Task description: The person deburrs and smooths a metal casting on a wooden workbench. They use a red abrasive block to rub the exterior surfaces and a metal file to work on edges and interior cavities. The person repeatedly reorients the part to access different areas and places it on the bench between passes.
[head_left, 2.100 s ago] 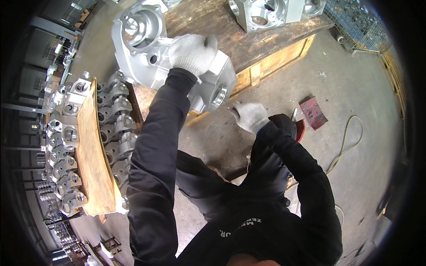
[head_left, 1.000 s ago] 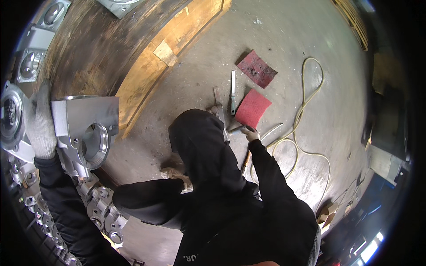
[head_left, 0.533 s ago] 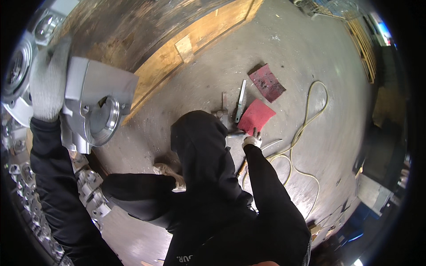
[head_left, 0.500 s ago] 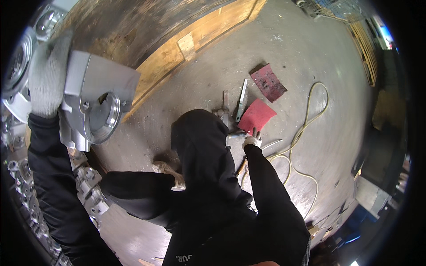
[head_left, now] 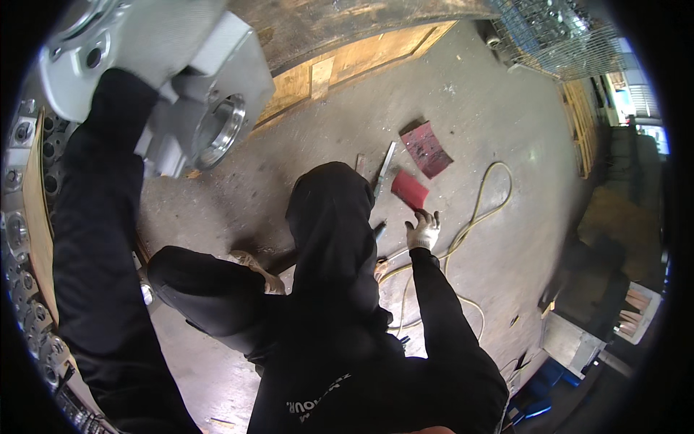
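My left hand (head_left: 170, 36), in a pale knit glove, rests against a large silver metal casting (head_left: 242, 79) with a round machined bore at the upper left. Its fingers are blurred and run toward the picture's edge, so their grip is hidden. On the right, my right hand (head_left: 424, 230), also in a pale glove, reaches low over the floor with its fingers apart. Its fingertips are at the lower corner of a small red sheet (head_left: 410, 189), which looks folded or curled. A second, dirtier red sheet (head_left: 426, 150) lies just beyond. Beside them is a file-like tool with a handle (head_left: 385, 168).
A yellowish hose (head_left: 470, 220) loops across the floor at right. A wooden crate or bench side (head_left: 347, 65) runs along the top. Many metal castings (head_left: 18, 231) line the left rim. A wire cage (head_left: 557, 43) and a wooden pallet (head_left: 575, 134) stand far right.
My view has shifted, and the casting with my left hand now looms larger at upper left. The near red sheet shows much less surface. My right hand's fingers have spread at its lower corner.
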Demonstrator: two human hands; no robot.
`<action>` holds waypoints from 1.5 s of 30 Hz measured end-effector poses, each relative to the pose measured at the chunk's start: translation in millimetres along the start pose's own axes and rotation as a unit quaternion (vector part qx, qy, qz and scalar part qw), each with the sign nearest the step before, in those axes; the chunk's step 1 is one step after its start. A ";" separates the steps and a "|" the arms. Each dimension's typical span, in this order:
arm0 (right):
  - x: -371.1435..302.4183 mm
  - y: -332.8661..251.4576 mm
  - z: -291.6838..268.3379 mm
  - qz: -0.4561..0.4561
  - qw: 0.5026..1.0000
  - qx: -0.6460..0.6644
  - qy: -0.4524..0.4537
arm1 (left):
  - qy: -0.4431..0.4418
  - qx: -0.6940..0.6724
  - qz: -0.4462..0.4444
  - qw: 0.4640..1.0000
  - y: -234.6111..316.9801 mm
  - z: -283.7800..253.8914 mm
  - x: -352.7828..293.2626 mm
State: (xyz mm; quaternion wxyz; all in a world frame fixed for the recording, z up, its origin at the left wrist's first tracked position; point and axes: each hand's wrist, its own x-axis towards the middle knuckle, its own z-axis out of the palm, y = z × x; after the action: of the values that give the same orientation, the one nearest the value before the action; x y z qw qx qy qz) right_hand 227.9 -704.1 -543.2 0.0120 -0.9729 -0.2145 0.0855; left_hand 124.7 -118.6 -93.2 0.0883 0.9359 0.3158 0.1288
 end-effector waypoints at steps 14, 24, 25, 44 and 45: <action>-16.0 -70.8 -290.7 -0.021 0.497 0.861 0.108 | 0.105 -0.225 0.279 0.927 126.7 37.3 -189.1; -55.1 -242.0 -322.4 -0.255 0.654 0.702 -0.120 | -0.017 -0.514 0.010 0.858 71.2 83.4 -257.1; -60.8 -263.4 -315.1 -0.242 0.697 0.660 -0.143 | 0.024 -0.503 0.009 0.864 53.5 86.3 -267.7; -93.7 -409.0 -219.6 -0.302 0.702 0.612 -0.202 | 0.123 -0.521 -0.229 0.813 -17.1 159.2 -331.7; -90.3 -404.4 -218.9 -0.282 0.708 0.615 -0.200 | 0.085 -0.482 -0.256 0.833 -9.7 152.1 -333.8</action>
State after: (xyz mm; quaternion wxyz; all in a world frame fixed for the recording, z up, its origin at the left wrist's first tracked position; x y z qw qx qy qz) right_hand 16.8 -371.9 -288.7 0.5885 -0.6043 -0.3760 0.3836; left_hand -91.7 -328.8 -302.2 0.5310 0.6455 0.4486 0.3163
